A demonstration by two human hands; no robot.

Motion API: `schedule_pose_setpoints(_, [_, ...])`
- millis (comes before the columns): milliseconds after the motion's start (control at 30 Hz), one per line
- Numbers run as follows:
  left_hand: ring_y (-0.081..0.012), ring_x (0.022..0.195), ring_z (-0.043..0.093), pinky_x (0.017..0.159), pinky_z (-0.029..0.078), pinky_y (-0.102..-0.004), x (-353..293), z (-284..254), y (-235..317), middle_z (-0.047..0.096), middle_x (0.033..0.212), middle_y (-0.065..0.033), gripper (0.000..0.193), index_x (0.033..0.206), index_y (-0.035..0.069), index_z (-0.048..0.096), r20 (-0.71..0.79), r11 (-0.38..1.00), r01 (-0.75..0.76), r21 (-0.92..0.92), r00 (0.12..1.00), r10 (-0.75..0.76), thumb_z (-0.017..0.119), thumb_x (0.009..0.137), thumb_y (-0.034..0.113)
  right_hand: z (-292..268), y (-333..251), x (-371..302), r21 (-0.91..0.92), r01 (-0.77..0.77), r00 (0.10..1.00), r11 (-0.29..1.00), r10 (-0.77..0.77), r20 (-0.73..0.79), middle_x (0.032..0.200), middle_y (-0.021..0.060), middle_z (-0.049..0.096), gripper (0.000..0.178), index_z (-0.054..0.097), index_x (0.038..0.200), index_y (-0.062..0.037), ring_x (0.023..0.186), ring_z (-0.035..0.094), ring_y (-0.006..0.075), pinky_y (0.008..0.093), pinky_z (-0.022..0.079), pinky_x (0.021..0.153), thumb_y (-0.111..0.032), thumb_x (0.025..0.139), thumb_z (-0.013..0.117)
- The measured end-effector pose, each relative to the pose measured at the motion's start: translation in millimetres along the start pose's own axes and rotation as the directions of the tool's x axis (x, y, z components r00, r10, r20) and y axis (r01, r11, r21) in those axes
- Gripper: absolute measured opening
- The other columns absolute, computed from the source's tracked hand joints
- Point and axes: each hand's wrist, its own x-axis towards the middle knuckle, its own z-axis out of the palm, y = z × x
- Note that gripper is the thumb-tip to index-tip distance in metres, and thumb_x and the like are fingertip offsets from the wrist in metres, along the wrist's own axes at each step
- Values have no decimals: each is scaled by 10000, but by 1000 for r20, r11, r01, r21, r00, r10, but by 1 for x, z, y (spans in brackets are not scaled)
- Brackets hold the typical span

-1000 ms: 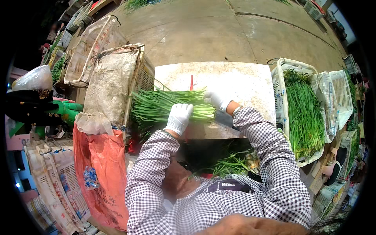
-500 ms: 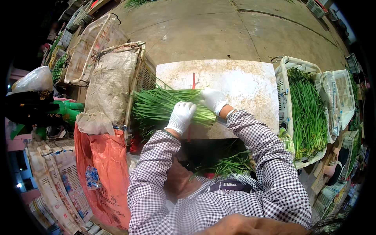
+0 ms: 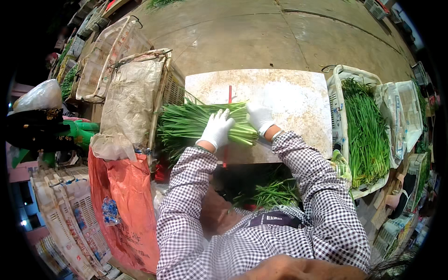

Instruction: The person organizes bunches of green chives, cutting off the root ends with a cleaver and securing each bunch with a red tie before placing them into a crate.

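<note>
A thick bunch of garlic chives (image 3: 186, 121) lies across the left part of a stained white board (image 3: 298, 102). Its leaves spread left over the board's edge, while the pale stem ends point right. My white-gloved left hand (image 3: 217, 129) rests over the middle of the bunch, fingers stretched across the top and holding it. At the upper stem ends my gloved right hand (image 3: 260, 117) is closed, fingers curled around the ends; its fingertips are partly hidden. A narrow red strip (image 3: 230, 94) passes beneath the bunch and shows above and below it.
Right of the board stands a white crate (image 3: 340, 74) packed with more chives (image 3: 366, 133). To the left are a cloth-covered crate (image 3: 133, 93) and a red plastic sack (image 3: 123, 205). Loose greens (image 3: 275, 192) lie below the board's near edge. Concrete floor (image 3: 233, 37) stretches beyond.
My left hand's fingers have stretched out and moved slightly up over the bunch. My right hand has shifted slightly right along the stem ends.
</note>
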Motion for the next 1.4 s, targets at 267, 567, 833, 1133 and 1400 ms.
schedule_pose_setpoints(267, [-427,1339,389,1082,321,-547,-2,5,-1,422,1440,-229,467,1123,116,565,-20,1000,6,0,1000,-6,715,683,158,-54,64,-58,-266,-349,930,899,366,18,870,198,673,196,649,944,-68,805,667,383,475,530,709,-111,753,644])
schedule_pose_setpoints(567, [-416,1318,395,1048,351,-515,-6,0,2,430,1401,-235,444,1028,109,581,-197,1000,-21,-4,980,19,756,620,126,-139,-4,-255,-251,360,202,898,188,961,930,159,711,261,724,890,-40,846,695,335,435,543,740,-277,818,642])
schedule_pose_setpoints(833, [-368,1298,405,1082,326,-497,-1,-41,17,436,1394,-166,610,1090,102,597,-198,985,147,88,972,-128,848,550,235,-97,11,-127,364,-179,983,914,149,109,944,175,653,224,663,957,-32,893,644,327,393,510,788,-239,886,616])
schedule_pose_setpoints(1133, [-328,1398,293,1130,228,-570,7,-38,22,337,1496,-123,1227,1483,155,291,3,957,278,86,960,-280,908,456,417,6,35,-57,844,-96,955,527,288,-72,1452,207,430,654,313,1477,-6,1347,409,274,333,333,1089,-464,1016,398])
schedule_pose_setpoints(1400, [-345,1404,282,1121,234,-584,22,-31,17,324,1505,-140,1270,1483,125,281,74,959,269,94,958,-276,916,427,430,48,23,-43,981,-52,903,187,429,-34,1398,143,463,569,315,1486,-38,1257,453,250,345,351,1083,-365,1034,431])
